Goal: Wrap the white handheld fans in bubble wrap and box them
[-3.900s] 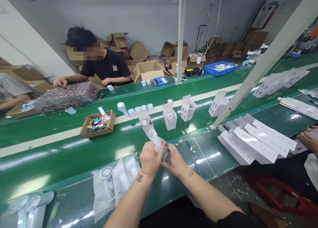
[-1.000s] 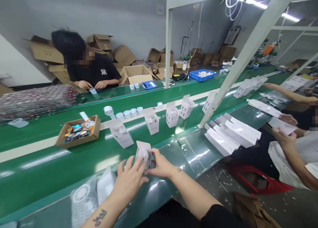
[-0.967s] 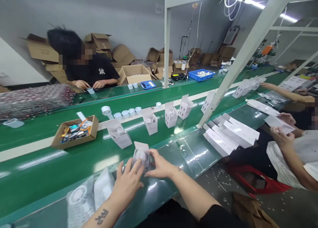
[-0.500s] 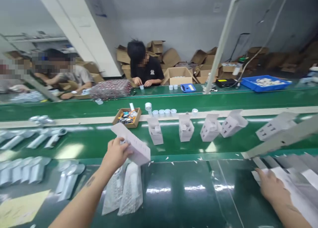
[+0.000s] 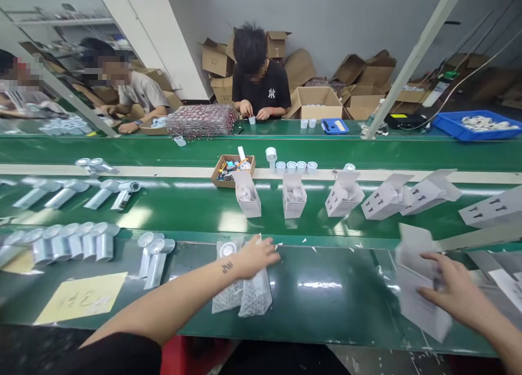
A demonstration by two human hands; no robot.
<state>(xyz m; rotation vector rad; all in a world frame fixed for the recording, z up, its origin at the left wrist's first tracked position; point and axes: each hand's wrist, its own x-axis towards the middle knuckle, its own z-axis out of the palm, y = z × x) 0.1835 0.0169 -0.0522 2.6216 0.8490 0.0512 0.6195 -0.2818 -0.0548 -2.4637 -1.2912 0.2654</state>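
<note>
My left hand (image 5: 258, 258), its fingers spread, reaches over two bubble-wrap pouches (image 5: 256, 296) on the near bench. Nothing shows in its grasp. A round pale part is visible through the left pouch. At the right, a white cardboard box (image 5: 420, 282) with its top flap raised is gripped in my right hand (image 5: 446, 280), thumb and fingers on its side. Flat white cartons (image 5: 505, 288) lie beyond that hand. Along the green belt stands a row of open white boxes, including the leftmost box (image 5: 248, 198) and another box (image 5: 294, 197), with white contents showing.
Pale hair-dryer-shaped appliances (image 5: 87, 241) line the left side beside a yellow paper sheet (image 5: 84, 297). A small carton of tools (image 5: 232, 171) and white round caps (image 5: 302, 166) sit on the ledge. A slanted post (image 5: 416, 59) rises at right. Co-workers (image 5: 261, 86) sit opposite.
My left hand has let go of a white box, which now stands leftmost on the belt, and moved over the pouches. My right hand has lifted a box from the flat cartons. The view shifted.
</note>
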